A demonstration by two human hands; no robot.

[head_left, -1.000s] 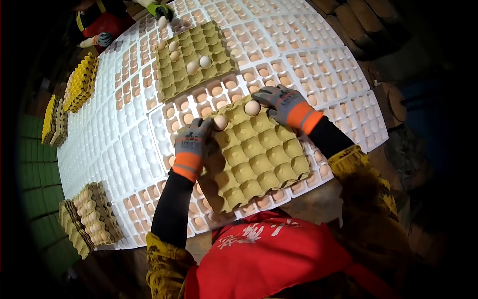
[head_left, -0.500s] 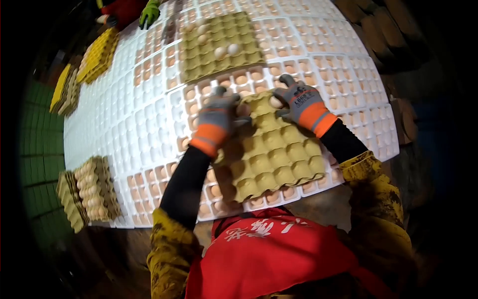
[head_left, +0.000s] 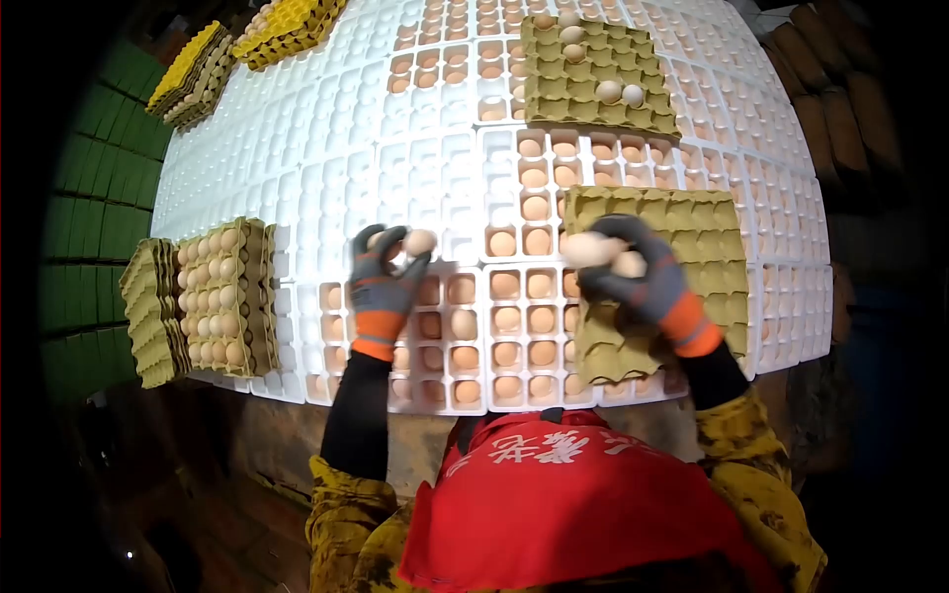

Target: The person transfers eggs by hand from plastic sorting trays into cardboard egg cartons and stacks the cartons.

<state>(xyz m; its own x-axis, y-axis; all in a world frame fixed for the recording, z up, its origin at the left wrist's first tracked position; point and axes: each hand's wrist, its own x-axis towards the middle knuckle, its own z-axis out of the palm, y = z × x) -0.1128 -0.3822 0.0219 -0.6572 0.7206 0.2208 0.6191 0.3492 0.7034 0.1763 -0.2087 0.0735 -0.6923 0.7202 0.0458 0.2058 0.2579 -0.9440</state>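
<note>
Visibly apart, both gloved hands are closed on eggs. The left hand (head_left: 382,277), in gray and orange, curls around the left-hand eggs (head_left: 420,243), smooth and rounded, above glossy white trays (head_left: 425,150) molded into square-edged pockets. The right hand (head_left: 645,277) grips the right-hand eggs (head_left: 590,249), their outlines motion-blurred, over the near pulp tray (head_left: 717,222), a matte olive sheet of rounded peaks and hollows. Just beyond lies the far pulp tray (head_left: 647,67), equally bumpy, bearing a few loose eggs. Pinkish-tan eggs (head_left: 506,353) sit in white pockets beside the red cloth apron (head_left: 554,514).
</note>
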